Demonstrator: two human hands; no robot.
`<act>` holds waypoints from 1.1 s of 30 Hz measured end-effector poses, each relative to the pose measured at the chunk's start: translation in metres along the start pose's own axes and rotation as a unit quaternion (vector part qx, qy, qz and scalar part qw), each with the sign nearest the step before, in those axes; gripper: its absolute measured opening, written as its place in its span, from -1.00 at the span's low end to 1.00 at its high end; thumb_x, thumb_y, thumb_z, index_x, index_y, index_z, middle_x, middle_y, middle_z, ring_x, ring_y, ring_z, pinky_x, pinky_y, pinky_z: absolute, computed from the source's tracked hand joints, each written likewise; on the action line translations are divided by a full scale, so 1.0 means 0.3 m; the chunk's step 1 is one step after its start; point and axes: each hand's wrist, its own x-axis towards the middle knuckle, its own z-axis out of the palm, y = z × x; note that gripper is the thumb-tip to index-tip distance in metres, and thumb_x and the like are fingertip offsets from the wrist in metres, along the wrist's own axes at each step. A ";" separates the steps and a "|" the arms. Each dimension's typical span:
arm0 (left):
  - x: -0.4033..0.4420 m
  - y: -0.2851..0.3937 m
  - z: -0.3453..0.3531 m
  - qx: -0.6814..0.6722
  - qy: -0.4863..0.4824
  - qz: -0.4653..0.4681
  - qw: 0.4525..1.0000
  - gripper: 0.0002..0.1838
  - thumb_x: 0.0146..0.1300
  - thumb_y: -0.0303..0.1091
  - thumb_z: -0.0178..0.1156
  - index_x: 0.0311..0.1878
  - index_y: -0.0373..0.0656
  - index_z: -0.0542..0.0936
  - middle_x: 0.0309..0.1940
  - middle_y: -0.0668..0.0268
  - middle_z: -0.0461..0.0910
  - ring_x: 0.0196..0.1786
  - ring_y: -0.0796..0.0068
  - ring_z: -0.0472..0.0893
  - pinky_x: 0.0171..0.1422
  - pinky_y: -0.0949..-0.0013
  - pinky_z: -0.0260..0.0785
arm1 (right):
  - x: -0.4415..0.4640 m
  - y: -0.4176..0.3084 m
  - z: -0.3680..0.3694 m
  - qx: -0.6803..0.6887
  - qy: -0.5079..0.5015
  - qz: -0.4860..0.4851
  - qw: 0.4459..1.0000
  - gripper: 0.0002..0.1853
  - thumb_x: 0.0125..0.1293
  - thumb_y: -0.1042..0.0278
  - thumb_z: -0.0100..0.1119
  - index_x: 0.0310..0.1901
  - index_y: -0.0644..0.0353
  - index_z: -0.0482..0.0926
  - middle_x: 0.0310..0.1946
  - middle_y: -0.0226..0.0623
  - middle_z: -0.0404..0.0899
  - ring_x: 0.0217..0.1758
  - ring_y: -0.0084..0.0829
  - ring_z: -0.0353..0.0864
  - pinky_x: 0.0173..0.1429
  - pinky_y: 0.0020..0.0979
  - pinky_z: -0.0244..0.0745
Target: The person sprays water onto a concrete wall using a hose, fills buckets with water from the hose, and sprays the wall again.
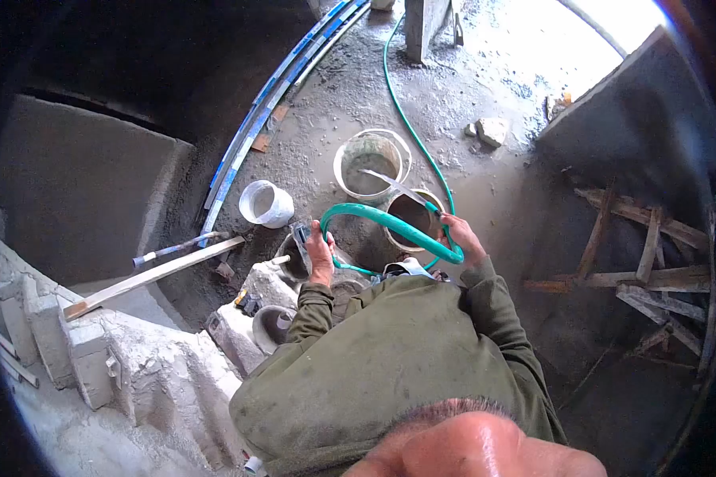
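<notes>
My right hand is closed around the green hose close to its end. A pale streak that looks like a water jet runs from there into a large whitish bucket with murky liquid. The hose bends in a wide loop between my hands. My left hand is closed at the loop's left side, on a flat grey tool whose kind I cannot make out; the hose passes against this hand. A second bucket stands just below the loop, partly covered by it.
A small white bucket stands to the left. Long blue-and-white strips curve along the floor. A wooden plank lies beside rough plastered steps. Stones lie ahead; a timber frame stands right.
</notes>
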 end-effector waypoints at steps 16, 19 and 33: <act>0.021 -0.002 -0.021 -0.003 0.012 -0.028 1.000 -0.42 0.17 0.31 -0.05 -0.63 -0.04 0.28 -0.80 0.44 0.21 -0.80 0.63 0.22 -0.73 0.53 0.03 | 0.038 -0.022 0.027 -0.047 -0.005 0.036 0.998 -0.48 0.24 0.34 -0.16 0.27 0.18 0.18 -0.57 -0.32 0.46 -0.66 -0.57 0.36 -0.58 -0.51 0.35; 0.009 0.016 -0.011 -0.006 0.020 -0.022 1.000 -0.40 0.16 0.31 -0.03 -0.68 -0.04 0.29 -0.83 0.46 0.22 -0.80 0.65 0.23 -0.74 0.55 0.00 | 0.035 -0.024 0.031 -0.072 -0.014 0.016 0.997 -0.50 0.24 0.34 -0.15 0.24 0.19 0.23 -0.57 -0.32 0.47 -0.65 -0.56 0.38 -0.58 -0.50 0.36; 0.012 -0.008 -0.025 -0.004 0.023 -0.018 1.000 -0.40 0.17 0.29 -0.03 -0.69 -0.06 0.32 -0.84 0.48 0.22 -0.80 0.68 0.22 -0.71 0.56 -0.04 | 0.017 -0.030 0.044 -0.083 -0.027 0.015 0.996 -0.58 0.33 0.28 -0.10 0.18 0.25 0.31 -0.58 -0.36 0.44 -0.64 -0.61 0.39 -0.60 -0.53 0.34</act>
